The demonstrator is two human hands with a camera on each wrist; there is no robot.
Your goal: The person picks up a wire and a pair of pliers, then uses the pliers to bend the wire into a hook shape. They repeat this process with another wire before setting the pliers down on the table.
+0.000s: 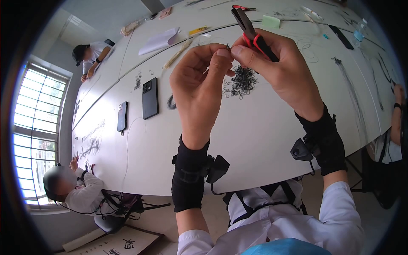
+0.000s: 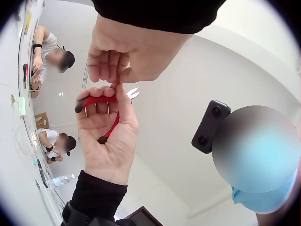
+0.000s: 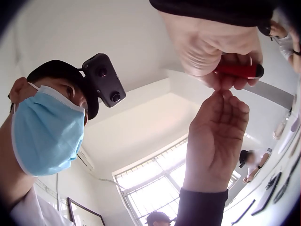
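Observation:
Both hands are raised close together over the table, fingertips nearly meeting in the head view. My left hand [image 1: 197, 83] pinches a tiny dark wire piece [image 1: 228, 46] between thumb and forefinger; most of it is hidden by the fingertips. My right hand [image 1: 287, 70] holds pliers [image 1: 243, 21] with red and black handles [image 2: 96, 100], their dark nose pointing up and away. The right thumb and forefinger also come together at the wire piece. Below the hands lies a pile of small bent wire hooks [image 1: 243, 83] on the white table [image 1: 250, 140].
Left of the hands lie a large dark phone [image 1: 150, 98] and a smaller phone [image 1: 122, 116]. A wire bundle [image 1: 352, 93] lies to the right. Farther back are a white paper sheet [image 1: 159, 41], a green note [image 1: 270, 21] and a water bottle [image 1: 360, 32]. Other people sit around the table.

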